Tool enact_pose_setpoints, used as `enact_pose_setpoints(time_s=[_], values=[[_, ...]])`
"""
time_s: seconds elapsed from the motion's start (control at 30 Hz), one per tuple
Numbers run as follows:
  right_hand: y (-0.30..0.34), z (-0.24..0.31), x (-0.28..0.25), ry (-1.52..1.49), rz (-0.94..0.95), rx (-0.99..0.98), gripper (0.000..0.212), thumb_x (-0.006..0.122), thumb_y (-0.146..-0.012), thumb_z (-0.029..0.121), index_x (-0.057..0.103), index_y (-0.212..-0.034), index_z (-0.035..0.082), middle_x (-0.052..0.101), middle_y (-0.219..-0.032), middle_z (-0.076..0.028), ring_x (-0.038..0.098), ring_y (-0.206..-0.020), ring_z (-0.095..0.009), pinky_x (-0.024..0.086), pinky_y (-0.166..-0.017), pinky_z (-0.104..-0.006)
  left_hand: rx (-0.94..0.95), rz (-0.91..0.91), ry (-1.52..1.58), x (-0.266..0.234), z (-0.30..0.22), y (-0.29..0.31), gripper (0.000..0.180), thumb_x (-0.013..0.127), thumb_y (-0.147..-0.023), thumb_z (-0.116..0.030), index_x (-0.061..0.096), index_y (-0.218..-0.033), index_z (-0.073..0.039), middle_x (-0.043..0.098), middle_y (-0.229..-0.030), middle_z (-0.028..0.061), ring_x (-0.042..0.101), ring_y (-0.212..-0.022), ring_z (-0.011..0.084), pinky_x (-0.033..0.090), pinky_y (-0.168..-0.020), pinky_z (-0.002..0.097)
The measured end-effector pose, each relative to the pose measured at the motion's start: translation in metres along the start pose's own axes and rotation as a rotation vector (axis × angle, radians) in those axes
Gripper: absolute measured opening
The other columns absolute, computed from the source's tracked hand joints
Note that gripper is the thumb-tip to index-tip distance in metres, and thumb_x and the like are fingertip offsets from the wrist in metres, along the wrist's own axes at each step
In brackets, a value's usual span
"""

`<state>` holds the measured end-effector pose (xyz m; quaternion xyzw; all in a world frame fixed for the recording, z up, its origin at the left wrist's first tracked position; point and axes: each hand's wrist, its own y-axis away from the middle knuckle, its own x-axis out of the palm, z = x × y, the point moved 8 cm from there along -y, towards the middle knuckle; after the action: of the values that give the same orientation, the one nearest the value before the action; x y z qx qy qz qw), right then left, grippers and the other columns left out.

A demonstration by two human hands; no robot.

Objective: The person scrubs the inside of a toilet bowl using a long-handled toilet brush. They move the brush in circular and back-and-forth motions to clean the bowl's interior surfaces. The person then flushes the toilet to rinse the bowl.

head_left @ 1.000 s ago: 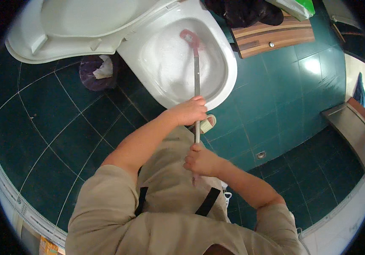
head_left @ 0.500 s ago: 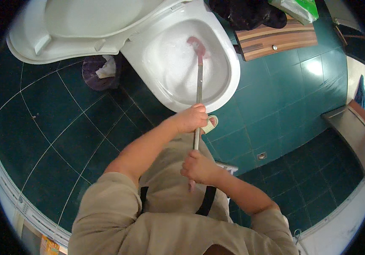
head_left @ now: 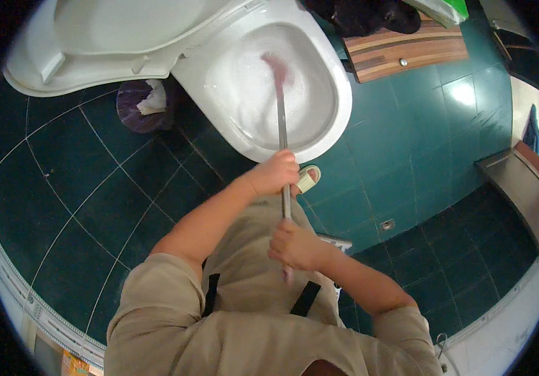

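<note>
A long-handled toilet brush with a pink head [head_left: 280, 74] reaches down into the white toilet bowl [head_left: 338, 106]; the head is smeared by motion. My left hand [head_left: 277, 171] is wrapped round the metal handle just above the bowl's front rim. Lower on the same handle, close to my body, my right hand [head_left: 295, 245] is closed round it, and the pink handle end sticks out below. Whitish foam or water covers part of the bowl's inside. The toilet lid and seat [head_left: 119, 37] are raised at the upper left.
A purple-lined waste bin [head_left: 134, 116] with white paper stands left of the toilet. To the right are a striped wooden cabinet [head_left: 401, 53] with dark cloth on top, a floor drain [head_left: 387, 225] and a metal-fronted ledge [head_left: 514, 194]. Dark green tiles [head_left: 94, 182] cover the floor.
The brush head has moved left inside the bowl, and the handle now leans more to the left. Both hands keep their hold; the left has shifted slightly left.
</note>
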<state>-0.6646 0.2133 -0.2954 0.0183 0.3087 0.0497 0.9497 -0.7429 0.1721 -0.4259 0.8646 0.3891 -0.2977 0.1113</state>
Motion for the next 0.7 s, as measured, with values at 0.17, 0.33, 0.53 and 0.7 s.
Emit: enact_pose_setpoints(time_s=[0.17, 0.33, 0.53, 0.7], values=[[0.062, 0.013, -0.030, -0.022, 0.023, 0.055, 0.007, 0.060, -0.068, 0.022, 0.061, -0.072, 0.016, 0.054, -0.073, 0.001, 0.056, -0.080, -0.019, 0.040, -0.088, -0.0376, 0.073, -0.032, 0.033, 0.011, -0.047, -0.054, 0.024, 0.073, -0.049, -0.015, 0.057, -0.067, -0.017, 0.051, -0.073, -0.0013, 0.051, -0.084, 0.0221, 0.038, -0.085, 0.0380], [0.010, -0.009, -0.038, -0.009, -0.044, -0.014, 0.016, 0.061, -0.068, 0.028, 0.062, -0.076, 0.015, 0.056, -0.072, 0.001, 0.057, -0.080, -0.020, 0.040, -0.080, -0.0350, 0.050, -0.016, 0.105, -0.035, -0.006, -0.048, 0.019, 0.071, -0.052, -0.019, 0.056, -0.063, -0.016, 0.049, -0.069, -0.0002, 0.051, -0.082, 0.0231, 0.038, -0.084, 0.0356], [0.033, 0.035, -0.023, -0.072, -0.017, -0.006, 0.013, 0.063, -0.065, 0.026, 0.061, -0.071, 0.016, 0.057, -0.070, 0.002, 0.057, -0.075, -0.017, 0.039, -0.077, -0.0334, 0.077, -0.121, 0.100, 0.003, -0.051, -0.014, 0.016, 0.063, -0.063, -0.021, 0.048, -0.061, -0.016, 0.049, -0.070, 0.0003, 0.052, -0.082, 0.0208, 0.041, -0.083, 0.0371], [0.024, -0.006, -0.053, -0.062, -0.028, 0.057, 0.006, 0.059, -0.069, 0.022, 0.057, -0.071, 0.016, 0.053, -0.071, 0.002, 0.055, -0.077, -0.017, 0.040, -0.077, -0.0338, 0.072, -0.093, -0.057, -0.033, -0.017, -0.062, 0.014, 0.062, -0.064, -0.018, 0.049, -0.062, -0.013, 0.048, -0.070, 0.0016, 0.051, -0.080, 0.0240, 0.041, -0.081, 0.0386]])
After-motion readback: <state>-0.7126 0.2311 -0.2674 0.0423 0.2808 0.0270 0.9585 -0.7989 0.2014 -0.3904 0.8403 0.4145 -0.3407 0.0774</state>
